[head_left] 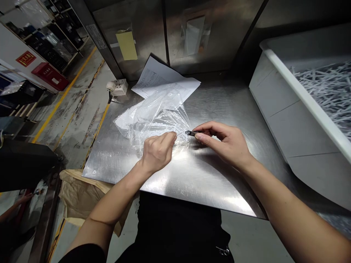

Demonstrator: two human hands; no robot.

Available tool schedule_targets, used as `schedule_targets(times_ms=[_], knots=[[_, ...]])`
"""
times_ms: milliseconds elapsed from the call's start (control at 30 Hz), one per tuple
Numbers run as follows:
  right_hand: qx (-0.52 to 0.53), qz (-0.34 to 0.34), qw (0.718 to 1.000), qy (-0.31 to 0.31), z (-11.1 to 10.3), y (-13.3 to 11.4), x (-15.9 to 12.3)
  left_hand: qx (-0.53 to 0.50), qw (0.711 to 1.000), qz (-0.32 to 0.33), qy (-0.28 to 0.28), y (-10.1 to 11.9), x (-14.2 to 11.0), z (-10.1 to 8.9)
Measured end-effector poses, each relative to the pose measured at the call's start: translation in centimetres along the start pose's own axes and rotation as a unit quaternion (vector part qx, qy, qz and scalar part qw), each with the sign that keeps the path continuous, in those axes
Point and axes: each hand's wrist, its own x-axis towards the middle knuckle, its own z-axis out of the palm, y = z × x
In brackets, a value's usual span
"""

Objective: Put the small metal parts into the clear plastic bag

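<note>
My right hand [223, 140] pinches a small dark nail clipper [194, 133] between thumb and fingers, its jaws pointing left. My left hand [159, 150] is closed in a pinch just left of the jaws. A thin whitish plastic piece [179, 134] sticks out of its fingertips toward the clipper; most of it is hidden in the fist. Under and behind both hands lies a crumpled clear plastic bag [156, 113] on the steel tabletop [219, 98]. Small pale pieces show through the bag near the clipper, too blurred to tell apart.
Printed sheets [164, 75] lie behind the bag, next to a white power socket [120, 87]. To the right stands a large grey bin [287, 120] full of thin white plastic strips [329, 91]. A brown paper bag [79, 197] is below the table's left edge. Part of another person's arm [16, 204] shows at far left.
</note>
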Motion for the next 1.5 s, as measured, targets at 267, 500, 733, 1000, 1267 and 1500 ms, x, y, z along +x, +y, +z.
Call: schedule_targets(times_ms=[267,500,733,1000,1267,1500], knots=[[-0.001,0.020,1.000,-0.003,0.18,0.34,-0.05,0.007,1.000,-0.016,-0.010,0.12,-0.07,-0.04],[0.014,0.052,0.998,-0.040,0.26,0.36,0.09,0.012,0.999,-0.037,-0.019,0.15,-0.24,-0.07],[0.027,0.070,0.996,-0.050,0.09,0.18,0.15,-0.003,0.998,-0.053,-0.043,0.13,-0.17,-0.17],[0.027,0.036,0.998,-0.034,-0.22,-0.45,0.00,0.008,0.999,-0.048,-0.025,0.20,-0.09,-0.35],[0.028,0.016,0.999,-0.037,-0.22,-0.39,-0.14,0.009,0.999,-0.035,-0.009,0.20,-0.09,-0.26],[0.017,0.008,0.999,-0.039,-0.35,-0.44,-0.09,0.006,0.999,-0.041,-0.017,0.21,-0.10,-0.32]])
